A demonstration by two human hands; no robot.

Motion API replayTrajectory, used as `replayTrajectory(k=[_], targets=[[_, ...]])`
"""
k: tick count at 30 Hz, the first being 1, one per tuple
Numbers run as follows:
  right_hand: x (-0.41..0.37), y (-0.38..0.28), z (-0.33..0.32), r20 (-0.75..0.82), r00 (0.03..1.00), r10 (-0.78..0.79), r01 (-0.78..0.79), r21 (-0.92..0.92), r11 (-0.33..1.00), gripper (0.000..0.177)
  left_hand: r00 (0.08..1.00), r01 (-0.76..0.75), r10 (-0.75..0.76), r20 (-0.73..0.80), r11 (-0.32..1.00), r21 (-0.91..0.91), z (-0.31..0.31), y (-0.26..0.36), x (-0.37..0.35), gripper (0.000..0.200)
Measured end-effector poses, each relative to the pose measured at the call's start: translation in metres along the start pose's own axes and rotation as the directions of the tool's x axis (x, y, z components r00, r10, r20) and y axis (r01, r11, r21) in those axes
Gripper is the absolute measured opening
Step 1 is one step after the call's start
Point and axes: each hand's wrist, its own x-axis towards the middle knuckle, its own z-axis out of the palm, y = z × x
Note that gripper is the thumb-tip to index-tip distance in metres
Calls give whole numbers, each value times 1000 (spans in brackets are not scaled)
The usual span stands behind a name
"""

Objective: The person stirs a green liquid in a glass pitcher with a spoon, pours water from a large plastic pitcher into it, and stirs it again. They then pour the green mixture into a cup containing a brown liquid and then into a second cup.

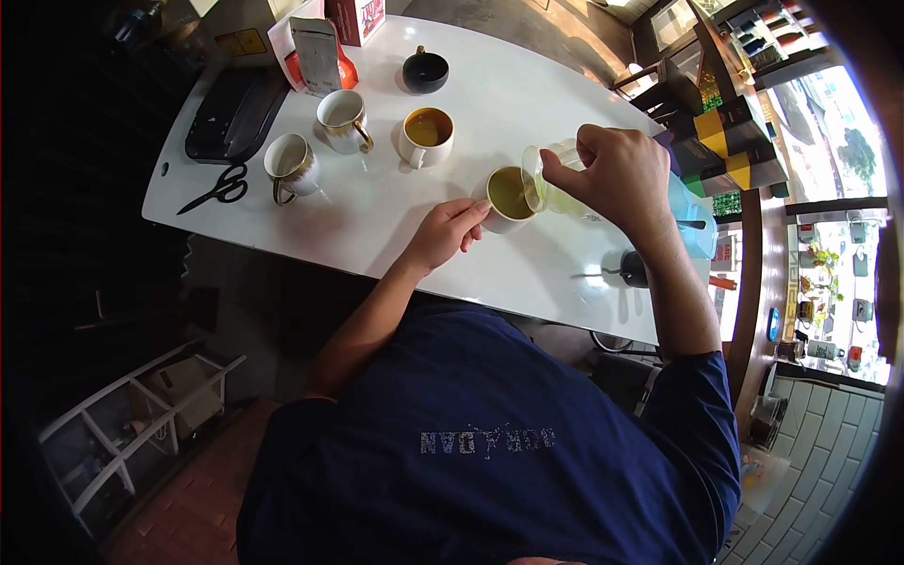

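Observation:
My right hand (617, 169) grips a clear glass pitcher (554, 179) of yellow-green liquid, tilted with its spout over a white cup (508, 200). That cup holds yellow-green liquid. My left hand (447, 234) rests on the white table (377, 207) and touches the near side of the cup. A second white cup (427, 137) farther off is full of darker amber liquid. Two gold-trimmed white mugs (344, 121) (292, 168) stand to the left, their insides looking empty.
A small black bowl (426, 71) sits at the far side. Black scissors (217, 188) and a black flat device (231, 113) lie at the left end. A red-and-white packet (315, 56) stands behind the mugs. A blue container (695, 221) and a dark small object (633, 268) are to the right.

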Motion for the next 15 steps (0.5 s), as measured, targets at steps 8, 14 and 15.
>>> replayTrajectory(k=[8,14,15], targets=[[-1,1,-1,15,1000,13,-12,-11,1000,46,1000,4,-4,3,1000,-4,1,1,2,34],[-1,2,0,15,1000,11,-10,-14,1000,46,1000,7,-7,-5,1000,2,2,1,1,34],[-1,2,0,16,1000,10,-10,-10,1000,46,1000,4,-4,-4,1000,5,2,1,1,35]])
